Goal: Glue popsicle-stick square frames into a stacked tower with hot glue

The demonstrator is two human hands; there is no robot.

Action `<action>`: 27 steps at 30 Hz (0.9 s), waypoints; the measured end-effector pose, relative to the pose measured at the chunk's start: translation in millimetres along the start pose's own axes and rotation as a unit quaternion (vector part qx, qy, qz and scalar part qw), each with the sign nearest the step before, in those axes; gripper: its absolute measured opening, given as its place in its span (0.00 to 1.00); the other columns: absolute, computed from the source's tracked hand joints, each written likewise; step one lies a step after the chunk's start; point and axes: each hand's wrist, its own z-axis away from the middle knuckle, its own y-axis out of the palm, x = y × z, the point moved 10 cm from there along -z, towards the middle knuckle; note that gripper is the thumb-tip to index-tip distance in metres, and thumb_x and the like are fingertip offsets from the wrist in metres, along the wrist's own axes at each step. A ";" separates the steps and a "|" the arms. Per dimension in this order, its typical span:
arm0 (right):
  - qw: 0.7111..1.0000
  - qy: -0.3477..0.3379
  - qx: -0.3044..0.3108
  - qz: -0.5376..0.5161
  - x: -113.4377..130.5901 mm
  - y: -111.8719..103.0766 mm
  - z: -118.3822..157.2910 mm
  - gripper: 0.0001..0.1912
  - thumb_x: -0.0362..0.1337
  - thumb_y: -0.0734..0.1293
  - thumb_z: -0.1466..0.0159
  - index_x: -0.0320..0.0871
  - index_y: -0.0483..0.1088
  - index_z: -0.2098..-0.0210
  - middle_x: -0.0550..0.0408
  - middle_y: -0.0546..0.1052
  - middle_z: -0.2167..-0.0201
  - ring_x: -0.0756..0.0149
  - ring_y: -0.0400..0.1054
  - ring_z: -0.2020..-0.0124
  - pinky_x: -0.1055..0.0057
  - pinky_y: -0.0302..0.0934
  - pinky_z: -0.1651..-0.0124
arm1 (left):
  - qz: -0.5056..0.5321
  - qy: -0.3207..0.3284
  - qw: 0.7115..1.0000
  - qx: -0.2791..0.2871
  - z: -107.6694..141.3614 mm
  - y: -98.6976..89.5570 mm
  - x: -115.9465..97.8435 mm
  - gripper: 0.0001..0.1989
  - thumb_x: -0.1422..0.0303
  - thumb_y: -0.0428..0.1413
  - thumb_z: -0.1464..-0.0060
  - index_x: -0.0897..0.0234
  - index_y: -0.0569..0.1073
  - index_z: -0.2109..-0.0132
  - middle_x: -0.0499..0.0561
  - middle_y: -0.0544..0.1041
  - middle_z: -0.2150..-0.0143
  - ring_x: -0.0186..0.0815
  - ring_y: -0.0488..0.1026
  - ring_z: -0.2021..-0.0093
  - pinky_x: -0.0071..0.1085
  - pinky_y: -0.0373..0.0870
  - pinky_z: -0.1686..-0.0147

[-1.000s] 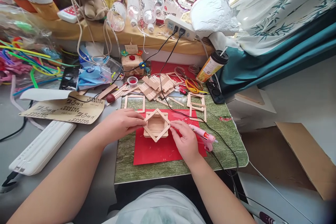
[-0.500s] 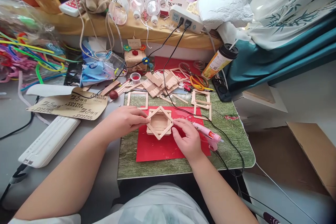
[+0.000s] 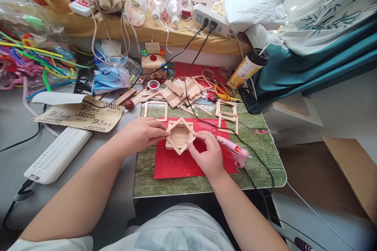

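Observation:
A diamond-turned square frame of craft sticks lies across the top of a shallow craft-stick box, whose slatted bottom shows through the opening. My left hand pinches the frame's left corner between thumb and fingers. At the opposite corner, my right hand has its fingers on the frame and its thumb against the lower right side. Under the box is a red sheet. A pink glue gun lies just right of my right hand.
Behind are a loose craft-stick frame, joined frames and a pile of craft sticks. A black cable crosses the green board. Sandpaper and a white power strip lie left; a drink cup stands back right.
My right thumb has moved up and inward onto the frame's lower right side. Both hands stay at the frame's corners. The whole view has shifted slightly.

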 end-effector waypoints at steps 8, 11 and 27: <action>1.000 0.013 -0.001 -0.006 -4.2 1.9 2.0 0.16 0.38 0.77 0.34 0.47 0.76 0.48 0.46 0.81 0.49 0.51 0.78 0.47 0.49 0.76 0.42 | -0.004 -0.007 1.000 0.006 1.6 5.3 5.3 0.13 0.62 0.56 0.25 0.57 0.85 0.46 0.56 0.86 0.51 0.41 0.83 0.55 0.35 0.75 0.55; 1.000 0.013 0.001 -0.007 -4.4 2.9 1.9 0.15 0.39 0.77 0.34 0.48 0.76 0.48 0.46 0.82 0.50 0.51 0.79 0.47 0.49 0.76 0.42 | -0.002 -0.005 1.000 0.013 1.2 5.6 5.2 0.14 0.62 0.56 0.25 0.57 0.85 0.46 0.56 0.86 0.52 0.41 0.83 0.55 0.35 0.75 0.56; 1.000 0.009 0.008 -0.007 -5.0 3.8 1.7 0.14 0.37 0.73 0.32 0.48 0.74 0.47 0.45 0.80 0.49 0.50 0.77 0.46 0.47 0.75 0.41 | -0.013 0.009 1.000 0.003 0.2 2.2 1.5 0.14 0.62 0.55 0.25 0.56 0.85 0.45 0.56 0.86 0.53 0.40 0.82 0.56 0.35 0.74 0.58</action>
